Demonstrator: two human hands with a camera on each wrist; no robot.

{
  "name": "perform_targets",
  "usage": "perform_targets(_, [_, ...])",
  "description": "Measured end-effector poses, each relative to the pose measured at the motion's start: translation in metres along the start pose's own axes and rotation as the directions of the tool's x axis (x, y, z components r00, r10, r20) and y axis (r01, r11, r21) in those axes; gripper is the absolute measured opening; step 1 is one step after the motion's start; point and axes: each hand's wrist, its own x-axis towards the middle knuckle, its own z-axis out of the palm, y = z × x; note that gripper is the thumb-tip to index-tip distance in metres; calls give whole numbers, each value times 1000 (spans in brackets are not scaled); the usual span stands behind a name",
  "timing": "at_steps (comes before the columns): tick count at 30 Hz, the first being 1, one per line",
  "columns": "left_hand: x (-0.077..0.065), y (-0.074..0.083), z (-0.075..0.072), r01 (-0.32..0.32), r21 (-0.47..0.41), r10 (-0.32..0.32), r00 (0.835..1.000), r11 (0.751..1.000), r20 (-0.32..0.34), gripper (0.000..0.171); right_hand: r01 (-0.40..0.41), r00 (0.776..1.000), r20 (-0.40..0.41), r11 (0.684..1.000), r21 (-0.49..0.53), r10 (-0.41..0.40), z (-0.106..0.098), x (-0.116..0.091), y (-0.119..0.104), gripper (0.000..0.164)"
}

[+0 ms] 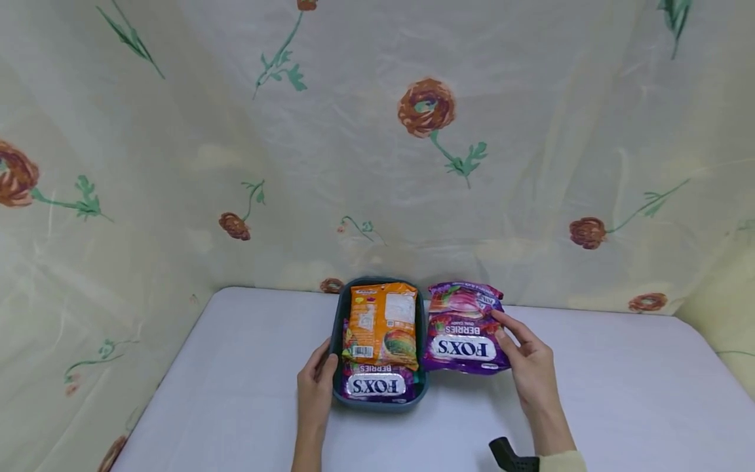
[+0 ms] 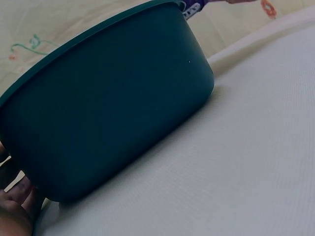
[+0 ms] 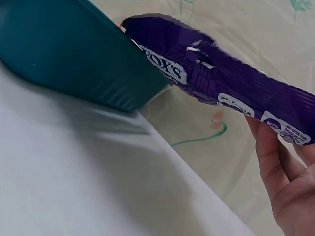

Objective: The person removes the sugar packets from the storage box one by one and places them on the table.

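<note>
A dark teal plastic basin point(image 1: 377, 406) stands on the white table, holding an orange candy bag point(image 1: 371, 321) laid over a purple Fox's Berries bag point(image 1: 377, 383). My left hand point(image 1: 315, 387) grips the basin's left side, fingers along its wall; in the left wrist view those fingers point(image 2: 19, 196) show at the lower left beside the basin wall point(image 2: 108, 98). With thumb and fingers, my right hand point(image 1: 533, 370) pinches the right edge of a second purple Fox's Berries candy bag point(image 1: 463, 328). That bag point(image 3: 221, 73) is raised above the table, right beside the basin's rim.
The white tabletop point(image 1: 236, 393) spreads to both sides of the basin. A flower-printed curtain point(image 1: 354, 164) hangs close behind the table's back edge and along the left side. A black device point(image 1: 513, 455) sits by the right wrist.
</note>
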Motion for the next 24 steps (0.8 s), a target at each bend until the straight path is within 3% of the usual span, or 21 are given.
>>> perform_targets(9, [-1,0,-1,1,17,-1,1000,1000,-13,38,-21,1000,13,999,37,20,-10,3,5,42])
perform_targets(17, [-2,3,1,22,40,-21,1000,999,-21,39,-60,998,28,997,-47,62,-7,7,18,36])
perform_targets(24, [-3,5,3,33,62,-33,999,998,-13,40,-40,995,84,996,-85,47,-1,8,33,35])
